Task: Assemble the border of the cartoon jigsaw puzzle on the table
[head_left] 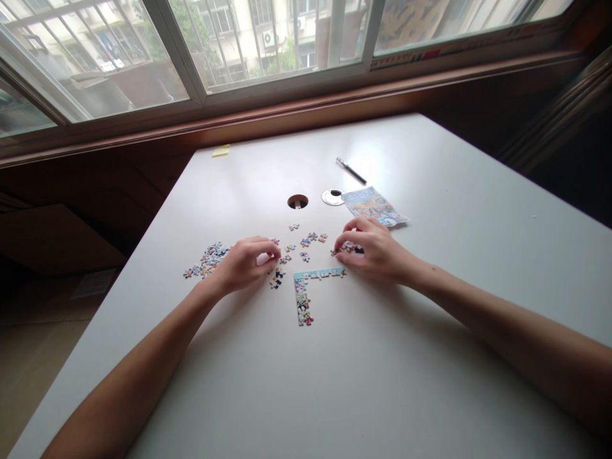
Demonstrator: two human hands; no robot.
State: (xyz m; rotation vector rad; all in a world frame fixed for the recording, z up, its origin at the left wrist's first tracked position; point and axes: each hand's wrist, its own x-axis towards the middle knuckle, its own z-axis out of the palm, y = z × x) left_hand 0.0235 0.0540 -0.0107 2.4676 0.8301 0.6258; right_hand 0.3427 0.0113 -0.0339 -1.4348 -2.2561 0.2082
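Note:
An L-shaped strip of joined jigsaw puzzle pieces lies flat on the white table, forming a top edge and a left edge. Left of it, my left hand hovers low with thumb and index finger pinched together; whatever may be between the tips is too small to make out. Loose puzzle pieces lie just under and beside those fingertips. My right hand is curled above the strip's right end, its thumb and fingers closing round a small puzzle piece. More pieces lie beneath its palm, partly hidden.
A pile of loose pieces lies left of my left hand. Scattered pieces lie between the hands. Beyond are a printed picture sheet, a pen, a round cable hole, a ring-shaped cover and a yellow note.

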